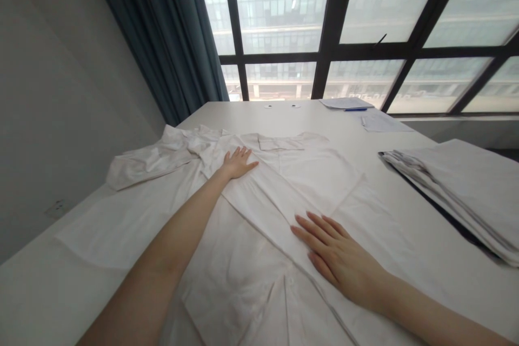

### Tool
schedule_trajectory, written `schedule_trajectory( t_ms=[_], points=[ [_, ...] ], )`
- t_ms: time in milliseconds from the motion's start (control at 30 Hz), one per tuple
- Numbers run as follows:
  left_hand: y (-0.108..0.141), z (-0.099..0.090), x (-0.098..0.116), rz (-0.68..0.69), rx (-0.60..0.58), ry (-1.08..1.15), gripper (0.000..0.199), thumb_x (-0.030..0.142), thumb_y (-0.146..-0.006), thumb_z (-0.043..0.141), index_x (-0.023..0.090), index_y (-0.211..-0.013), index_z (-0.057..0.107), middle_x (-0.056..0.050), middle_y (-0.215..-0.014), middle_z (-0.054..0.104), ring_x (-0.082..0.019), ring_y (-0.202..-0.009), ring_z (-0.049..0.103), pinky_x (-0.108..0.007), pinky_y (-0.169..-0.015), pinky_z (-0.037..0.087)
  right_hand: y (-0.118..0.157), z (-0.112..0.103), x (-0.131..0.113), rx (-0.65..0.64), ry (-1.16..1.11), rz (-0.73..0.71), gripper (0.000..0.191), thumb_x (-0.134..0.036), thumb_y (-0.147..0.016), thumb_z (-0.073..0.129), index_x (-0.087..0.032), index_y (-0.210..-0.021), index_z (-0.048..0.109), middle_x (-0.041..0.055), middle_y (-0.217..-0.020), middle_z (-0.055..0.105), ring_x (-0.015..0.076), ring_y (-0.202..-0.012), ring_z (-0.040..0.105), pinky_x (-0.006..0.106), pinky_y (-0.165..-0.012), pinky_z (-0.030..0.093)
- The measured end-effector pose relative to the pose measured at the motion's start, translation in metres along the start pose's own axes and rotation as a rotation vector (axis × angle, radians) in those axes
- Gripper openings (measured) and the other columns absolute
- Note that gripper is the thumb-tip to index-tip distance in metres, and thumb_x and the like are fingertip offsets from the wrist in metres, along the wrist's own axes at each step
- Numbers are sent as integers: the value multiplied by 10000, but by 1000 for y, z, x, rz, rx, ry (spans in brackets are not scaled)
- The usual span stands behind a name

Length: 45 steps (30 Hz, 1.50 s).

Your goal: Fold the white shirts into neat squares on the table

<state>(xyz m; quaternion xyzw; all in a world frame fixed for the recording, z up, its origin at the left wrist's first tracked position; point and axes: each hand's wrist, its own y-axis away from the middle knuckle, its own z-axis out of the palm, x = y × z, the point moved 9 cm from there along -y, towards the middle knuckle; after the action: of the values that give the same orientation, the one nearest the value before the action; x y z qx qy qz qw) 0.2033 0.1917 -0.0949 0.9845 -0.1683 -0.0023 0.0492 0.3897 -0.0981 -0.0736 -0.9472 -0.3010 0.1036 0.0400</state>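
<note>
A white shirt point(227, 232) lies spread over the table, with one sleeve point(263, 200) running diagonally across its body. My left hand point(239, 162) rests flat on the upper part of the sleeve, near the shoulder, fingers spread. Lower down and to the right, my right hand point(336, 248) lies flat on the same sleeve, its fingers stretched out and nothing gripped. Bunched fabric point(154, 157) sits at the far left of the shirt. A rectangular pocket or flap point(281, 142) shows beyond my left hand.
A stack of folded white cloth point(466, 189) lies on the white table point(243, 113) at the right, on something dark. Papers point(344, 102), a blue pen point(356, 110) and another sheet point(385, 122) are toward the back. A blue curtain point(170, 38) and windows stand behind.
</note>
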Motion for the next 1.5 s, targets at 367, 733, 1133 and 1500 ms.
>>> schedule_trajectory(
  t_ms=[367,733,1133,1500],
  points=[
    [-34,0,-25,-123,26,16,854,699,-883,219,149,-1534,173,-121,-1605,99,-289,-1479,97,-528,-1163,140,-1,1,1,-1,3,9,535,-309,-1000,372,-339,-1519,246,-17,-1556,307,228,-1433,269,466,-1144,296],
    [-53,-3,-36,-144,69,25,890,708,-878,204,93,-1521,199,-149,-1599,119,-282,-1480,99,-509,-1170,141,-2,3,0,-23,54,-9,564,-292,-992,380,-338,-1527,210,-31,-1555,286,237,-1429,278,480,-1122,341],
    [-65,-14,-41,-165,192,42,789,618,-914,286,63,-1475,306,-167,-1550,290,-283,-1438,259,-481,-1153,225,-4,1,-2,6,110,-37,603,-251,-952,446,-316,-1520,253,-18,-1536,327,238,-1400,342,444,-1099,375],
    [-15,-50,22,-27,437,-12,454,276,-957,345,118,-1362,474,-140,-1425,501,-232,-1316,457,-396,-1120,275,-3,3,2,-31,44,-10,541,-302,-998,365,-335,-1522,233,-37,-1557,289,234,-1429,280,482,-1118,328]
  ],
)
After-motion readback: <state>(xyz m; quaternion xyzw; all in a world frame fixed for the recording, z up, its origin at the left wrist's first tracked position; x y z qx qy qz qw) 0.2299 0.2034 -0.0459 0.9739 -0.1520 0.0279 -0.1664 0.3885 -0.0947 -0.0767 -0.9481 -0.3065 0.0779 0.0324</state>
